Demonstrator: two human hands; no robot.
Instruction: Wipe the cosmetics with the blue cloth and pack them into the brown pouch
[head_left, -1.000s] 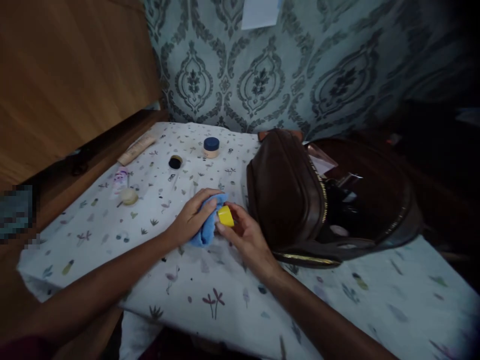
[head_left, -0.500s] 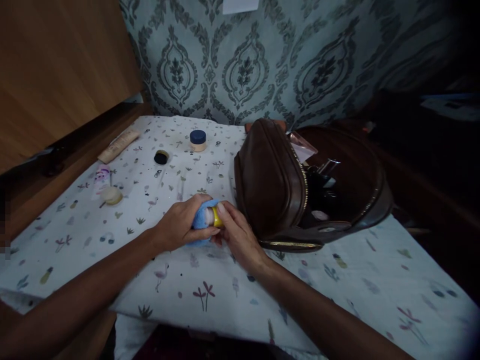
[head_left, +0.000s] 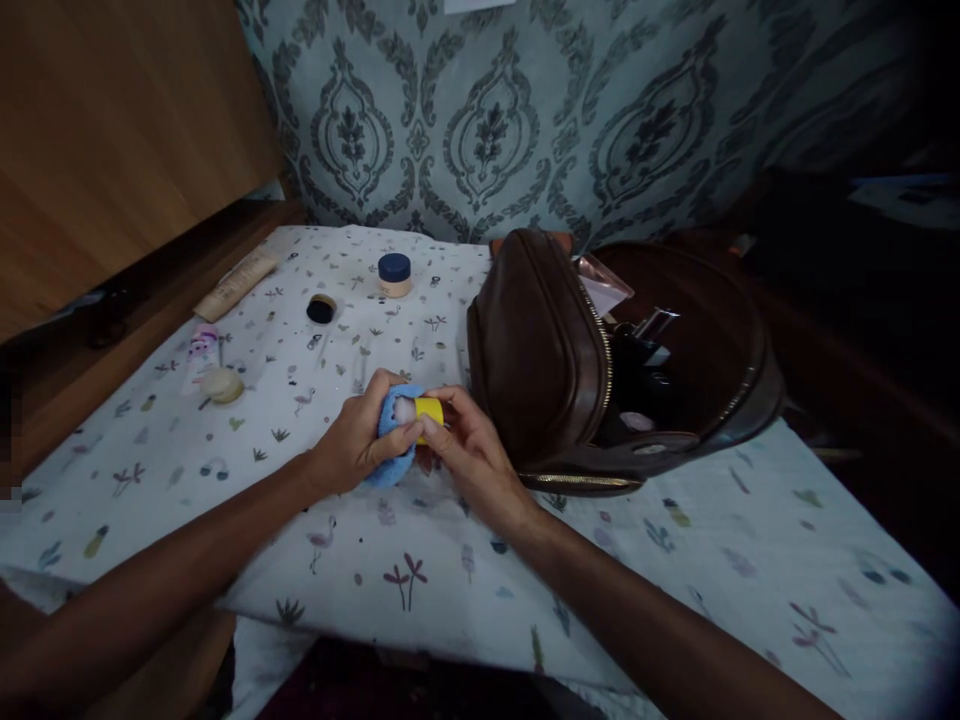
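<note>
My left hand (head_left: 351, 440) is closed round a blue cloth (head_left: 391, 472), which wraps a small whitish container (head_left: 405, 410). At the container's right end is a wide yellow part (head_left: 430, 408), which looks like a cap. The thumb and fingers of my right hand (head_left: 484, 455) pinch this yellow part from the right. Both hands are close together over the patterned tablecloth (head_left: 330, 590). The far end of the container is hidden in the cloth and my left palm.
Right of my hands stands an unzipped brown leather bag (head_left: 536, 350) with cosmetics inside. A blue-lidded jar (head_left: 394, 275), a small dark round container (head_left: 321, 309), a beige tube (head_left: 236, 285), a pink-purple tube (head_left: 202, 350) and a pale round jar (head_left: 223, 385) lie farther off.
The yellow part shows more now, as my right fingers have shifted round it. Both hands have risen slightly in view, still gripping the cloth and container.
</note>
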